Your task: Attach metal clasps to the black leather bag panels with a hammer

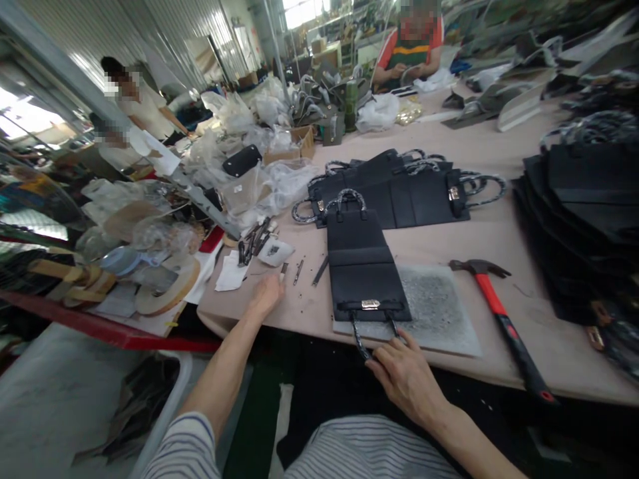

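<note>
A black handbag panel (367, 279) lies spread out at the table's front edge, partly on a worn grey slab (439, 306). My right hand (404, 366) is closed around its near handle (360, 339), which is wrapped in clear plastic. Close to that handle sits a gold-coloured clasp (371, 305). On the left, my left hand (267, 295) rests low over the table, its fingers closed at a small metal tool (284, 269); how much of it they grip is hidden. Slim metal tools (298, 272) and a dark bar (320, 271) lie just right of that hand.
A claw hammer (499, 309) with a red and black handle lies on the right. More black bag panels (394, 189) lie behind, and a tall stack (574, 219) stands at far right. Tape rolls (167, 286) and plastic bags fill the left. A co-worker (409, 56) sits across the table.
</note>
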`<action>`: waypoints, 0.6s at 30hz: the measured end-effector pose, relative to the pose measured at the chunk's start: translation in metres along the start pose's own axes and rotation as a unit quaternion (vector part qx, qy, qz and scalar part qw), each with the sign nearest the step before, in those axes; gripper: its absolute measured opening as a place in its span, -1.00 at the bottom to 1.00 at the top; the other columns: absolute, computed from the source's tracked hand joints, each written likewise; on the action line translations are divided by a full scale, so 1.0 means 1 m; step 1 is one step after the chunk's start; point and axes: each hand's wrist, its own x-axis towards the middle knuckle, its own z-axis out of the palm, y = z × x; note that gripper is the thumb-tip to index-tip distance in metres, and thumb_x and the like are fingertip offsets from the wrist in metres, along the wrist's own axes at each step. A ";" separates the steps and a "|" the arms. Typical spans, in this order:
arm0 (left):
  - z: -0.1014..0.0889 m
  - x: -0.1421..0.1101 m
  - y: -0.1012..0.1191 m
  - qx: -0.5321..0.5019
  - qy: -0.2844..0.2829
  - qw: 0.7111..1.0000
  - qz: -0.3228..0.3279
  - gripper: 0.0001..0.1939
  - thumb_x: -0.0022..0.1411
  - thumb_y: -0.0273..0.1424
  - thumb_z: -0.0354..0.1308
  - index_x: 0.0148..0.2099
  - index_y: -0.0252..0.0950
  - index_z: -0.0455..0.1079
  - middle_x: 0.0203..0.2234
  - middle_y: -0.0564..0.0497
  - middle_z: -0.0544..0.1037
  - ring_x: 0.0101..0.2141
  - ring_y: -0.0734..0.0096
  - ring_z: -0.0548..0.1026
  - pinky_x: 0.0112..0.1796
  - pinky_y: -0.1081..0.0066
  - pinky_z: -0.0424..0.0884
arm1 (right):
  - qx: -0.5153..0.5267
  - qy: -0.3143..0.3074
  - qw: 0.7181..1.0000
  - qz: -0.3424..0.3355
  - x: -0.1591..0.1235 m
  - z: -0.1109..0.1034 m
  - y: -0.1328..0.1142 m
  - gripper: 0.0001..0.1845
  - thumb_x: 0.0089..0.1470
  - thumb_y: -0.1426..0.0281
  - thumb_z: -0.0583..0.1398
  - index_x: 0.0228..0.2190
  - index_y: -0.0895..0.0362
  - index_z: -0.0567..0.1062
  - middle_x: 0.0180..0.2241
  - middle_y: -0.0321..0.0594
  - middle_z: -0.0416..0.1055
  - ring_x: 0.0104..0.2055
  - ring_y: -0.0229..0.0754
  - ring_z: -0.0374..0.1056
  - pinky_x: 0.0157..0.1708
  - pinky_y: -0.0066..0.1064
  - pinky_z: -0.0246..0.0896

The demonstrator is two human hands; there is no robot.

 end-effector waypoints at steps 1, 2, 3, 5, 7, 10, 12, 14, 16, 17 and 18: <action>0.002 -0.002 0.001 0.016 0.001 1.000 0.002 -0.89 0.19 -0.40 0.18 -0.30 -0.34 0.48 -0.15 -0.41 0.59 -0.01 -0.15 0.53 0.02 0.08 0.35 | 0.006 -0.004 1.000 0.005 0.000 -0.001 -0.001 -0.76 0.28 0.41 0.15 -0.47 0.07 0.40 -0.48 -0.28 0.44 -0.31 -0.10 0.35 0.19 0.08 0.03; 0.005 -0.005 0.002 0.039 0.007 0.999 0.008 -0.85 0.23 -0.41 0.14 -0.22 -0.37 0.48 -0.08 -0.44 0.56 0.02 -0.17 0.51 0.04 0.04 0.34 | 0.016 -0.005 1.000 0.008 -0.001 -0.002 -0.002 -0.77 0.28 0.40 0.15 -0.46 0.07 0.41 -0.47 -0.28 0.44 -0.30 -0.10 0.35 0.20 0.09 0.02; 0.008 -0.008 0.005 0.068 0.019 0.997 0.018 -0.82 0.25 -0.43 0.11 -0.16 -0.40 0.48 -0.04 -0.45 0.52 0.04 -0.18 0.49 0.05 0.02 0.33 | 0.031 -0.002 0.999 0.011 -0.001 -0.002 -0.002 -0.80 0.28 0.39 0.15 -0.42 0.07 0.43 -0.46 -0.28 0.44 -0.30 -0.10 0.36 0.21 0.09 0.02; 0.014 -0.018 0.014 0.124 0.055 0.989 0.049 -0.76 0.30 -0.42 0.06 -0.07 -0.41 0.46 -0.02 -0.40 0.51 0.03 -0.15 0.49 0.04 0.01 0.36 | 0.070 0.036 0.997 0.020 -0.002 -0.002 0.002 -0.86 0.30 0.39 0.13 -0.31 0.07 0.47 -0.38 -0.26 0.47 -0.26 -0.11 0.37 0.17 0.02 0.11; 0.022 -0.032 0.030 0.131 0.077 0.983 0.104 -0.76 0.34 -0.39 0.05 -0.05 -0.37 0.46 -0.07 -0.28 0.54 -0.03 -0.02 0.53 -0.01 0.10 0.41 | 0.100 0.106 0.989 0.040 0.000 -0.003 0.011 -0.87 0.31 0.41 0.10 -0.19 0.08 0.47 -0.24 -0.18 0.49 -0.17 -0.10 0.38 0.06 -0.10 0.23; 0.037 -0.060 0.065 0.036 0.051 0.970 0.235 -0.82 0.37 -0.37 0.09 -0.06 -0.29 0.45 -0.12 -0.14 0.57 -0.08 0.15 0.54 -0.05 0.24 0.45 | 0.066 0.168 0.980 0.084 0.011 -0.007 0.032 -0.82 0.28 0.42 0.12 -0.10 0.10 0.46 -0.07 -0.06 0.44 -0.01 -0.01 0.35 -0.03 -0.16 0.30; 0.048 -0.077 0.090 -0.002 0.031 0.950 0.311 -0.84 0.37 -0.35 0.13 -0.04 -0.26 0.43 -0.13 -0.09 0.56 -0.09 0.21 0.53 -0.05 0.27 0.45 | 0.012 0.135 0.985 0.109 0.024 -0.014 0.047 -0.76 0.25 0.42 0.16 -0.05 0.12 0.46 -0.03 -0.03 0.42 0.01 0.04 0.33 -0.01 -0.12 0.29; 0.058 -0.087 0.111 0.011 0.021 0.936 0.350 -0.81 0.34 -0.31 0.20 -0.04 -0.25 0.42 -0.14 -0.08 0.54 -0.10 0.21 0.50 -0.07 0.26 0.45 | -0.041 0.069 0.989 0.124 0.040 -0.022 0.058 -0.71 0.22 0.40 0.20 -0.02 0.15 0.47 -0.03 -0.03 0.42 -0.01 0.05 0.32 -0.01 -0.13 0.28; 0.065 -0.089 0.124 0.059 0.013 0.927 0.370 -0.82 0.31 -0.30 0.24 -0.11 -0.26 0.42 -0.18 -0.08 0.51 -0.13 0.18 0.47 -0.13 0.25 0.44 | -0.104 -0.012 0.988 0.110 0.054 -0.030 0.064 -0.73 0.24 0.36 0.20 -0.04 0.16 0.49 -0.06 -0.03 0.42 -0.04 0.03 0.32 -0.03 -0.17 0.27; 0.067 -0.088 0.128 0.085 0.007 0.921 0.381 -0.85 0.31 -0.31 0.24 -0.15 -0.28 0.42 -0.20 -0.08 0.49 -0.15 0.17 0.46 -0.16 0.25 0.44 | -0.134 -0.051 0.985 0.095 0.061 -0.033 0.065 -0.77 0.25 0.35 0.18 -0.08 0.16 0.50 -0.09 -0.04 0.42 -0.07 0.02 0.33 -0.06 -0.20 0.27; 0.069 -0.087 0.130 0.109 0.000 0.912 0.394 -0.88 0.32 -0.33 0.22 -0.19 -0.29 0.42 -0.23 -0.09 0.48 -0.16 0.16 0.44 -0.19 0.25 0.43 | -0.158 -0.085 0.981 0.076 0.067 -0.035 0.066 -0.80 0.27 0.35 0.17 -0.13 0.15 0.51 -0.12 -0.04 0.42 -0.09 0.00 0.34 -0.09 -0.23 0.26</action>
